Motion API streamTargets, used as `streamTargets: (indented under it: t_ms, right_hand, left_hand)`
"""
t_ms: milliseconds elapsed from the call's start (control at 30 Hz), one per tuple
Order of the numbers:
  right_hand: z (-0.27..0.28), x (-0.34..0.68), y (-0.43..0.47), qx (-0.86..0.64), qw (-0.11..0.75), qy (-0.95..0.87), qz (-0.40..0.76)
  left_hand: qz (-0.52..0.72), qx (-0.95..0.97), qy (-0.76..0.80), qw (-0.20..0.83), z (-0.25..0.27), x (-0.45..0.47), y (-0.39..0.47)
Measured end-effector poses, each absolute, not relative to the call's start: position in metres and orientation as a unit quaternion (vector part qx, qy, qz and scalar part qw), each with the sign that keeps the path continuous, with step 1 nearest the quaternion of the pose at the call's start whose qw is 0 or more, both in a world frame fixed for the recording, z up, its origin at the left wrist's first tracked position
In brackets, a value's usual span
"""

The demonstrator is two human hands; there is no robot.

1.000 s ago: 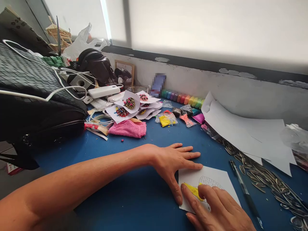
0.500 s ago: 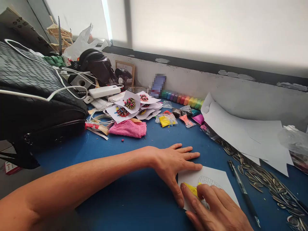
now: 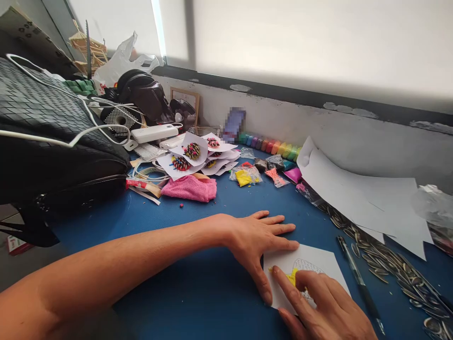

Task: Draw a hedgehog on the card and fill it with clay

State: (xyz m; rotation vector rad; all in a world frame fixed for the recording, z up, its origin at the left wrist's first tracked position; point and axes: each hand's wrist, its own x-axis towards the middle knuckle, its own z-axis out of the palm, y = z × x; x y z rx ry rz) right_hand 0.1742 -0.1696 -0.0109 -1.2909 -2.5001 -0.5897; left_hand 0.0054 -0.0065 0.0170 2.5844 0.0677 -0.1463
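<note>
My left hand (image 3: 260,248) lies flat with fingers spread, its thumb and index finger at the left side of a small white sheet of paper (image 3: 332,262). On that sheet is a drawn rounded outline (image 3: 307,264) filled with small marks, partly hidden by my right hand (image 3: 314,302). A yellow patch of soft modelling clay (image 3: 292,276) is spread over the drawing's left part. My right index finger is stretched out, its tip pressing at the clay's left end. The other right fingers are bent and apart from it, with nothing visible gripped.
Right of the paper lie a pen (image 3: 359,278) and striped sunflower seeds (image 3: 403,276). Larger white sheets (image 3: 361,198) lie behind them. Further back are bagged yellow clay (image 3: 243,177), a pink cloth (image 3: 191,189) and cards with seed-studded figures (image 3: 181,163). A black bag (image 3: 63,141) stands left.
My right index fingertip has straightened and shifted slightly, uncovering the yellow clay's pointed left end. My left hand stays in place on the paper.
</note>
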Motion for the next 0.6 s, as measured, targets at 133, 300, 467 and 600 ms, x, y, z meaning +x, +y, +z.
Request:
streamTargets:
  t_ms: [133,300,467,600]
  right_hand:
    - [-0.0128,0.1739,-0.1657,-0.446,0.121,-0.865,-0.193]
    - [-0.0111,0.1725,-0.1654,-0.435,0.108,-0.869,-0.210]
    - [-0.0100,0.1720,-0.1667,-0.430,0.103,-0.867,-0.230]
    - [-0.0120,0.1729,-0.1658,-0.439,0.115,-0.861,-0.231]
  left_hand:
    - [-0.057,0.960,0.026,0.272,0.0183,0.0059,-0.0067]
    - [-0.057,0.960,0.024,0.274,0.0175,0.0065,-0.0067]
    - [-0.056,0.960,0.026,0.272,0.0165,0.0062,-0.0070]
    - [-0.060,0.960,0.027,0.272,0.0167,0.0063,-0.0069]
